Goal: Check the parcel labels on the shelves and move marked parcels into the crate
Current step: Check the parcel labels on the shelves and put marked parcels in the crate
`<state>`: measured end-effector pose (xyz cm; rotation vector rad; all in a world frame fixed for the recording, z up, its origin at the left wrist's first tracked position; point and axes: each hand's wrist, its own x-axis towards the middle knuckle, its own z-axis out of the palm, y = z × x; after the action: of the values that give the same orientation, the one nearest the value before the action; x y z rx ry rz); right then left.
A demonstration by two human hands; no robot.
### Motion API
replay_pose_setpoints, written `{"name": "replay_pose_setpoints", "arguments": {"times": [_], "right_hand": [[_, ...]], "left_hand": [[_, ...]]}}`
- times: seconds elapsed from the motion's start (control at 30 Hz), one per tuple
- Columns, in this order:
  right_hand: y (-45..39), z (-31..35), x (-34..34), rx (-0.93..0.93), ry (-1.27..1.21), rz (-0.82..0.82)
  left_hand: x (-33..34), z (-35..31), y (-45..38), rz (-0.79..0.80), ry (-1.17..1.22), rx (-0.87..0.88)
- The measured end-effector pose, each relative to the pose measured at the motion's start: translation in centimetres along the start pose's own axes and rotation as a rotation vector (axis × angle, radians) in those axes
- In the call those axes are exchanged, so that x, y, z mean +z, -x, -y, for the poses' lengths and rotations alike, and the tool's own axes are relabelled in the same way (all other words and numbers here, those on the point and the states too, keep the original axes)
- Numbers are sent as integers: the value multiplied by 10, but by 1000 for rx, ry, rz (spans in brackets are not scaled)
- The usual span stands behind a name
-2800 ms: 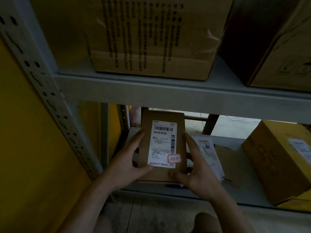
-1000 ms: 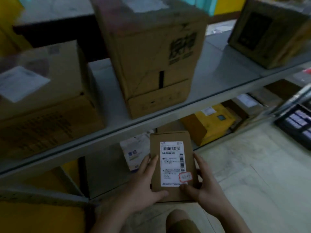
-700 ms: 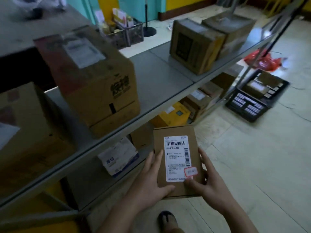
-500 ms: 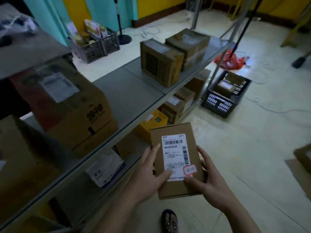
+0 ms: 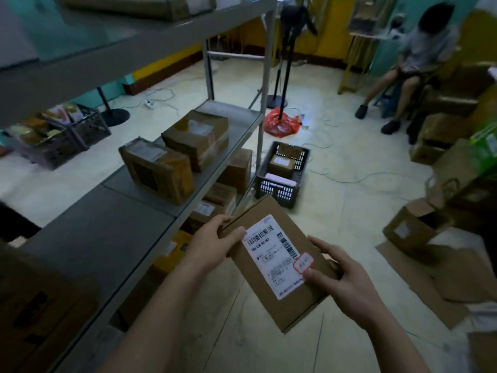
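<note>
Since half a second ago, the parcel (image 5: 277, 258) is tilting, its top end swinging left toward the shelf (image 5: 113, 227), and my view is turning further into the room, so the crate (image 5: 282, 175) is now lying straight ahead on the floor.

I am holding the parcel in the air with both hands, label up, above the floor and just beside the shelf edge. My left hand (image 5: 212, 244) is gripping the upper left corner, fingers curled over the edge and the thumb lying against the white label (image 5: 274, 255). My right hand (image 5: 338, 275) is clamping the lower right side, thumb pressing on top just below the red-bordered sticker (image 5: 303, 262), fingers wrapped underneath.

The crate is sitting at the far end of the shelf, well apart from the parcel, and is already holding a small box (image 5: 282, 164). Two brown boxes (image 5: 156, 168) are resting on the middle shelf. Across the room a person (image 5: 411, 57) is sitting, blurred.
</note>
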<state>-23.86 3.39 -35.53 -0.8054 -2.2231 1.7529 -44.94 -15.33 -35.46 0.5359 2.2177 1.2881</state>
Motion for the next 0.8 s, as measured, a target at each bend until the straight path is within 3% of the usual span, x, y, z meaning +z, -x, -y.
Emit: {"name": "replay_pose_setpoints", "arguments": {"times": [0.2, 0.5, 0.8], "right_hand": [[-52, 10, -60, 40, -31, -227], [-169, 2, -96, 82, -101, -397], [-315, 17, -112, 69, 38, -573]], "left_hand": [[35, -51, -57, 138, 111, -13], [74, -80, -172, 58, 275, -37], [83, -119, -328, 53, 401, -34]]}}
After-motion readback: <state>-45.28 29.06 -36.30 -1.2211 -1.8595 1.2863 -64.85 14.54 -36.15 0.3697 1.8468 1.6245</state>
